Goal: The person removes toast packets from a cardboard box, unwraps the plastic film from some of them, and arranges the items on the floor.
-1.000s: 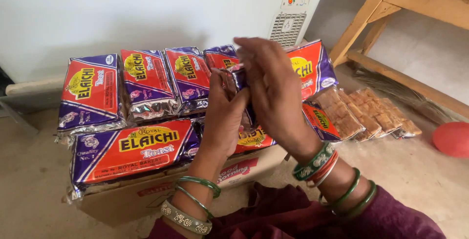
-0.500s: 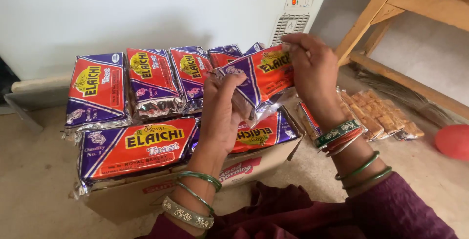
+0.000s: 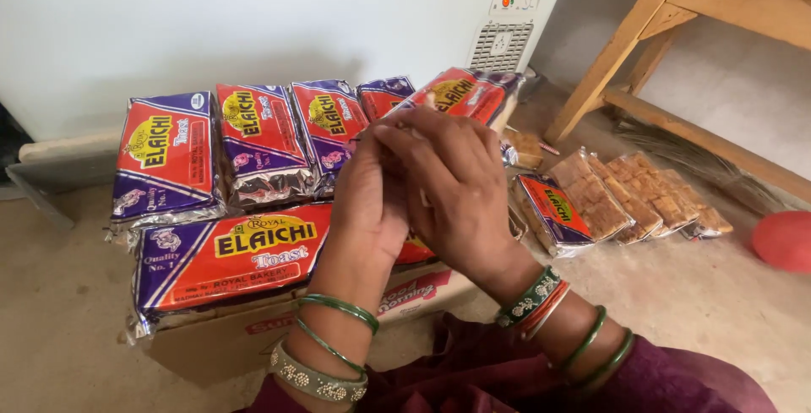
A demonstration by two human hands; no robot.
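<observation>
From the head view I look down on both hands raised together over a cardboard box (image 3: 228, 337) that stands on the floor. My left hand (image 3: 367, 198) and right hand (image 3: 456, 189) are pressed close, palms turned toward each other, fingers curled inward at the top. Something small seems to be pinched between the fingertips (image 3: 405, 130), but I cannot tell what it is, as the fingers cover it.

Just behind the hands, touching or nearly touching the right fingertips, a red and purple toast packet (image 3: 469, 92) sits tilted, its far end lifted toward the wall. I cannot tell whether either hand actually grips it.

To the left of the hands, a row of upright packets (image 3: 253, 138) leans along the back of the box, and one flat packet (image 3: 232, 257) lies across the front, just beside the left wrist.

To the right, on the floor, lie a smaller packet (image 3: 557, 210) and clear-wrapped toast stacks (image 3: 655, 193), well apart from the hands. A wooden frame (image 3: 667, 16) stands behind them, and a red round thing (image 3: 786, 240) sits at the right edge.
</observation>
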